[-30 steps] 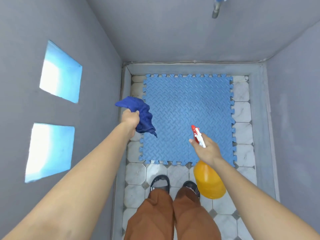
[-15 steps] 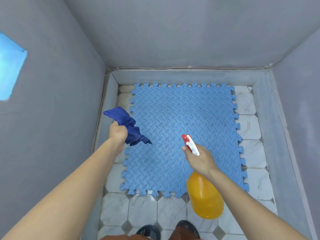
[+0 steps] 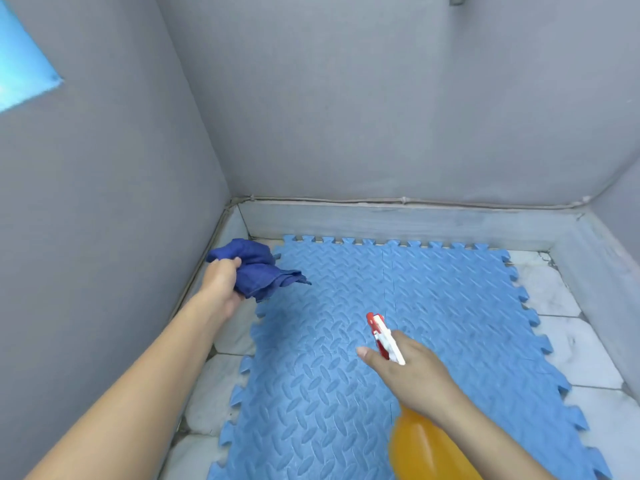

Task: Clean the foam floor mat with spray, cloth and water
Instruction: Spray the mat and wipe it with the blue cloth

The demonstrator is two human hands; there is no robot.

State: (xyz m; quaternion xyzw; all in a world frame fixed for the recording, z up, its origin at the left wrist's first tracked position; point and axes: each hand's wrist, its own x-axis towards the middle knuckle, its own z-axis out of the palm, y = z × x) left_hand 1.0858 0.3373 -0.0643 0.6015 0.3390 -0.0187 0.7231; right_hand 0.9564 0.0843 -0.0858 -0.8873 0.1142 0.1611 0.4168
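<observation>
The light-blue interlocking foam floor mat [image 3: 433,306], embossed with a raised oval tread pattern and edged in puzzle teeth, lies flat on the white marble-look tiled floor [image 3: 568,344] and fills the lower middle of the view, its far edge close to the grey skirting at 12 o'clock. A seam runs down its middle from 12 toward 6 o'clock. Over the mat's near half, toward 5 o'clock, the right hand [image 3: 412,372] is wrapped around the neck of an orange translucent spray bottle [image 3: 419,445] with a red-and-white trigger head [image 3: 382,336]; the nozzle points away toward 11 o'clock and the forefinger reaches out alongside the trigger head. The bottle hangs below the wrist, above the mat. At 10 o'clock, just past the mat's left edge, the left hand [image 3: 221,282] is clenched around a bunched dark-blue cloth [image 3: 258,271], with one loose corner drooping toward the mat. Bare tiles show along the mat's left and right sides. Grey painted walls [image 3: 346,116] close in the corner, and a bright blue patch [image 3: 24,67] sits on the left wall at 10 o'clock.
</observation>
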